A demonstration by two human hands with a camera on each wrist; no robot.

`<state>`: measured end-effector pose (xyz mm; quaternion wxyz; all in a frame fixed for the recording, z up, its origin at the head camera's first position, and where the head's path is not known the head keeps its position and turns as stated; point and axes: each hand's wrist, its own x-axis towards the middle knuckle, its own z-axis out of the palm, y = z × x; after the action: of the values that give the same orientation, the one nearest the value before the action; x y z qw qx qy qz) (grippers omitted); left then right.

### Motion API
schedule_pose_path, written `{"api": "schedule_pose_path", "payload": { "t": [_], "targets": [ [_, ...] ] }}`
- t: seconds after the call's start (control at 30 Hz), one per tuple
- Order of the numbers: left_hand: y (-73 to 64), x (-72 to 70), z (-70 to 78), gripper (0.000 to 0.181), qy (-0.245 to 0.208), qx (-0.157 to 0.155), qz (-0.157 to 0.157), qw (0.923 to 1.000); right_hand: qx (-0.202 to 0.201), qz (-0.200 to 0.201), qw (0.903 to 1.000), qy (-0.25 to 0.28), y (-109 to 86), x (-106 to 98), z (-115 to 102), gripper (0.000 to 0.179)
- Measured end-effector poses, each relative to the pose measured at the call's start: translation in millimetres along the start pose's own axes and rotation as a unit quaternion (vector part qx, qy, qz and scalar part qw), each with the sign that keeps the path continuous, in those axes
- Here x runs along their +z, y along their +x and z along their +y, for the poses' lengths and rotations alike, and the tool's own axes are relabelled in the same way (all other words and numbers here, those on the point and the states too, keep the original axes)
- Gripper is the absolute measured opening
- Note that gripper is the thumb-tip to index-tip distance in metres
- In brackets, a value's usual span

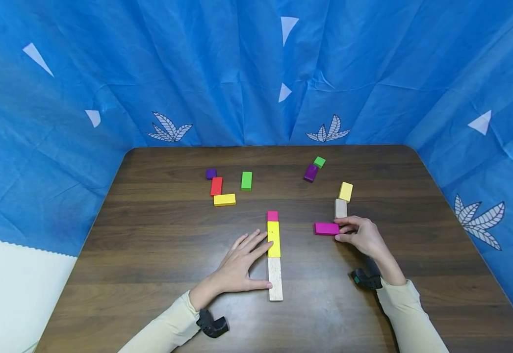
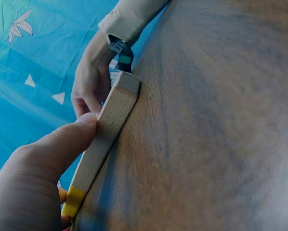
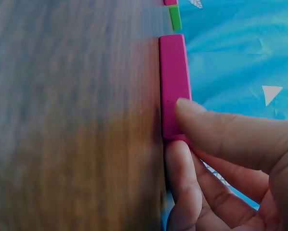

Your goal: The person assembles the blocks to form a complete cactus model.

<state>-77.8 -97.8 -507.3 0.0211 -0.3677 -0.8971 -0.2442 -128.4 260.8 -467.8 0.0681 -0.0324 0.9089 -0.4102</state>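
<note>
In the head view, a pink block, a yellow block and a pale wooden block lie end to end in a line. Beside this line rests my left hand, fingers spread. Its thumb touches the wooden block and a fingertip touches the yellow one; the left wrist view shows the thumb against the wood. Over on the right, my right hand pinches the near end of a magenta block, with the thumb on its side in the right wrist view.
Just beyond the right hand stand a pale wooden block and a light yellow block. Farther back are a purple block and a green cube. Purple, red, yellow and green blocks lie back left.
</note>
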Motion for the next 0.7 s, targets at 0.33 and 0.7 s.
{"api": "schedule_pose_path", "payload": {
  "t": [0.33, 0.7],
  "targets": [
    [-0.2, 0.1, 0.1, 0.095, 0.0, -0.001, -0.002, 1.0, -0.016, 0.003, 0.9998, -0.012, 1.0, 1.0, 2.0, 0.029],
    [-0.1, 1.2, -0.4, 0.095, 0.004, -0.006, -0.007, 0.9999, -0.056, 0.002, 0.9983, -0.016, 7.7, 12.8, -21.2, 0.027]
  ]
}}
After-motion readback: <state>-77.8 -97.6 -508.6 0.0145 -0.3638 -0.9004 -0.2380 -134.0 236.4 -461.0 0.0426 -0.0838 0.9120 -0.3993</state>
